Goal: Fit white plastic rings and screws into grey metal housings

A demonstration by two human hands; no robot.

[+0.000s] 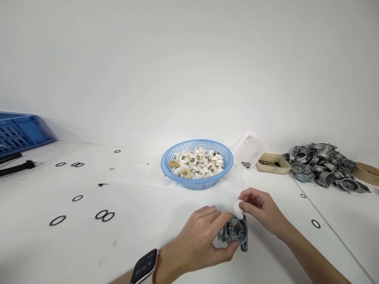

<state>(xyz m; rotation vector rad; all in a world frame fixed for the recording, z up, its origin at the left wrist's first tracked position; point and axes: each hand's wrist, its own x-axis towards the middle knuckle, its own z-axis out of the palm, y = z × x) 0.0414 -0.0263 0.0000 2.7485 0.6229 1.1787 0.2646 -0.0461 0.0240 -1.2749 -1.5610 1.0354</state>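
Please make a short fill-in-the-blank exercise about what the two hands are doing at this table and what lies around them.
1. The left hand grips a grey ____ carburetor body.
2. The right hand pinches a small ____ float above that body.
3. The blue basket holds many white ____-shaped floats.
4. Black ____ lie scattered on the table.

Missing words: metal; white; ring; O-rings

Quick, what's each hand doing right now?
Left hand: closed around the grey metal part, holding it on the table.
Right hand: pinching a small white piece at the top of the metal part.
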